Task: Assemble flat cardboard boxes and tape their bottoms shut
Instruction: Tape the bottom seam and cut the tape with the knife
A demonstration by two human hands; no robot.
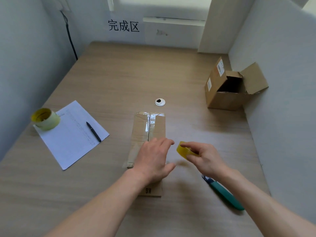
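1. The cardboard box [148, 134] lies at lower centre of the wooden table [188, 69], with bare wood around it and clear tape glinting along its seam.
2. The left hand [152, 159] presses flat on its near part, fingers straight.
3. Just right, the right hand [204, 157] pinches a small yellow tape roll [183, 150].
4. Teal-handled scissors [225, 194] lie at lower right; an open box [230, 88] stands at upper right.
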